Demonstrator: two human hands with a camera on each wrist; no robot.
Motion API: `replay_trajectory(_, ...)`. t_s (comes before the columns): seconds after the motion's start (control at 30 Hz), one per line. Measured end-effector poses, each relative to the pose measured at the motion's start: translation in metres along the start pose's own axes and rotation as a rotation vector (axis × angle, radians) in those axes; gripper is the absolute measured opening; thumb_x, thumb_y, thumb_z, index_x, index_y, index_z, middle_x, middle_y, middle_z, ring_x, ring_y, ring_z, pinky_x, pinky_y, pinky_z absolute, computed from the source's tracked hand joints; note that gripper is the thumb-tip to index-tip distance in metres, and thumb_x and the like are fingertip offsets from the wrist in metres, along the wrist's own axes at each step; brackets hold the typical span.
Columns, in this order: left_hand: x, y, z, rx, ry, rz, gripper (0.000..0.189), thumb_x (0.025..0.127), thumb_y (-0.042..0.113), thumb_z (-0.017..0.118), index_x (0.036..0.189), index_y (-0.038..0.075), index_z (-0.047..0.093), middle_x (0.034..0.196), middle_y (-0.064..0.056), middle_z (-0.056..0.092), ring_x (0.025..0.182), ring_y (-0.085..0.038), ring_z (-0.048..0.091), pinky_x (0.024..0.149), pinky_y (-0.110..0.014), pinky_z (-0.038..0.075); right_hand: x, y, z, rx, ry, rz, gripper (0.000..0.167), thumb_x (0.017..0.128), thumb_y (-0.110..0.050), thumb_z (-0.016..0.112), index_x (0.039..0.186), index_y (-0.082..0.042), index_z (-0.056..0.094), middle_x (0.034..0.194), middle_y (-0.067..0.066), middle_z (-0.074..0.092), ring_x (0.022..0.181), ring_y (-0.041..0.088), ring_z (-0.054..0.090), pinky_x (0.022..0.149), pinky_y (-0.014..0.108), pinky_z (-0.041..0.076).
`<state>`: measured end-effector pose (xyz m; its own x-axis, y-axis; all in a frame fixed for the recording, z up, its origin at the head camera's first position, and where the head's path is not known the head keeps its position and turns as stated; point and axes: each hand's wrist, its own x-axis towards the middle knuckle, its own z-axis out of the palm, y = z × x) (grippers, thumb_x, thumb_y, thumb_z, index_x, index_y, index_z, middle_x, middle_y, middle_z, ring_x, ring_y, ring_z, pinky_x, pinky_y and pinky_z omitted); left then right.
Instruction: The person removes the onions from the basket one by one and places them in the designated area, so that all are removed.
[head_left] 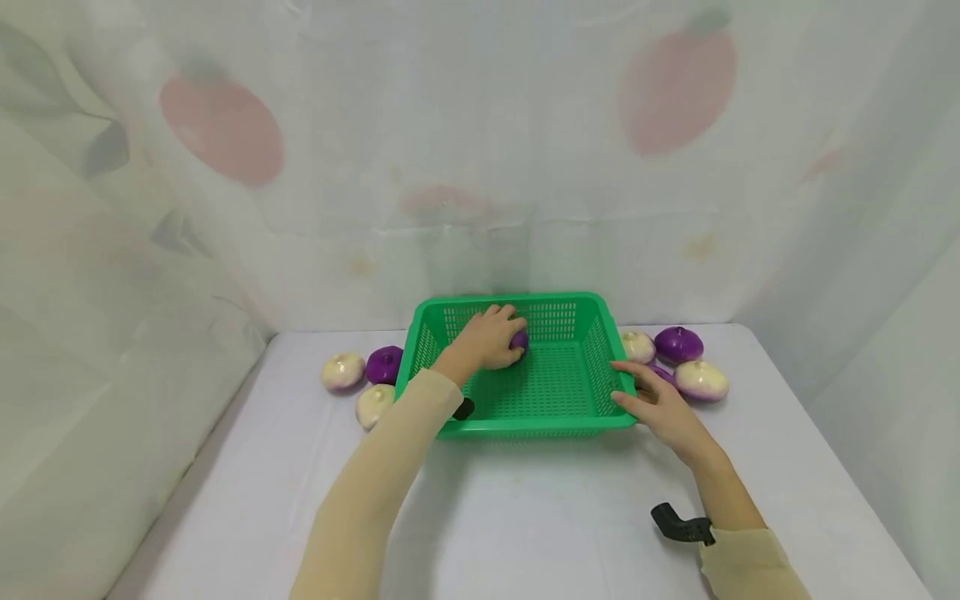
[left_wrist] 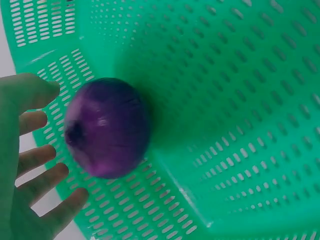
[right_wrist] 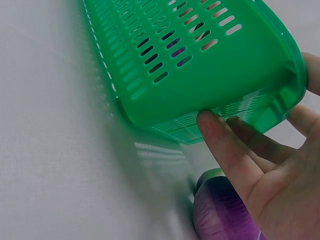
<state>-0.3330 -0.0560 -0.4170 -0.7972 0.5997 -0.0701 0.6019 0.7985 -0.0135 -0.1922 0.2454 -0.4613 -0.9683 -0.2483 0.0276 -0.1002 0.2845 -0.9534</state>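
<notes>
A green plastic basket (head_left: pixel 517 425) with slotted walls stands on the white table. Inside it, near the back wall, is a purple onion (left_wrist: pixel 107 127). My left hand (head_left: pixel 491 337) reaches into the basket at this onion; in the left wrist view the fingers (left_wrist: pixel 52 177) are spread and a gap shows between them and the onion. With my right hand (head_left: pixel 660 408) I grip the basket's right side, thumb and a finger over the rim. In the right wrist view the fingertips (right_wrist: pixel 207 120) press on the basket's outer wall, above another purple bulb (right_wrist: pixel 222 207).
Left of the basket lie a purple onion (head_left: pixel 384 365) and two pale bulbs, one of them in front (head_left: pixel 375 406). To the right are several more purple and pale bulbs, including a white-and-purple one (head_left: pixel 701 381). A patterned curtain (head_left: pixel 480 167) hangs close behind the basket.
</notes>
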Motion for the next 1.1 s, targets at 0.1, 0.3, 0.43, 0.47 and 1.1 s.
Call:
replay_trajectory(0.1,-0.001,0.000,0.004,0.003,-0.024,-0.012,0.050,0.101,0.040,0.061,0.146,0.020,0.053,0.147,-0.009,0.045,0.134,-0.031,0.044,0.102,-0.051,0.045,0.000,0.001,0.001,0.013,-0.006,-0.002,0.059,0.102,-0.028,0.064,0.154,-0.011,0.040,0.146,0.026,0.046,0.125,0.035,0.054,0.088,0.027,0.053)
replay_trajectory(0.3,-0.002,0.000,0.012,-0.007,-0.114,-0.047,0.055,0.100,0.040,0.063,0.150,0.022,0.049,0.150,-0.008,0.042,0.135,-0.031,0.042,0.095,-0.048,0.050,0.000,0.003,0.002,0.040,-0.022,-0.007,0.060,0.102,-0.027,0.064,0.154,-0.010,0.040,0.144,0.026,0.047,0.127,0.039,0.053,0.089,0.027,0.053)
replay_trajectory(0.43,0.000,-0.001,0.014,-0.028,-0.124,-0.068,0.059,0.099,0.040,0.066,0.152,0.022,0.047,0.153,-0.009,0.040,0.137,-0.032,0.040,0.094,-0.049,0.051,0.000,0.001,0.002,0.035,-0.016,-0.010,0.059,0.102,-0.027,0.065,0.153,-0.010,0.041,0.144,0.026,0.047,0.126,0.038,0.054,0.087,0.028,0.054)
replay_trajectory(0.47,0.000,0.000,0.014,-0.029,-0.123,-0.071,0.060,0.099,0.041,0.066,0.152,0.022,0.046,0.153,-0.009,0.039,0.138,-0.032,0.040,0.094,-0.049,0.051,0.000,0.000,0.001,0.034,-0.014,-0.011,0.059,0.102,-0.027,0.065,0.153,-0.010,0.041,0.144,0.026,0.047,0.125,0.037,0.054,0.087,0.028,0.055)
replay_trajectory(1.1,0.002,0.005,0.012,-0.045,-0.143,-0.111,0.069,0.094,0.036,0.073,0.154,0.021,0.041,0.151,-0.011,0.038,0.133,-0.034,0.042,0.092,-0.049,0.052,0.003,0.004,0.000,0.030,-0.022,-0.008,0.059,0.102,-0.028,0.065,0.153,-0.011,0.042,0.144,0.025,0.047,0.125,0.037,0.054,0.088,0.027,0.054)
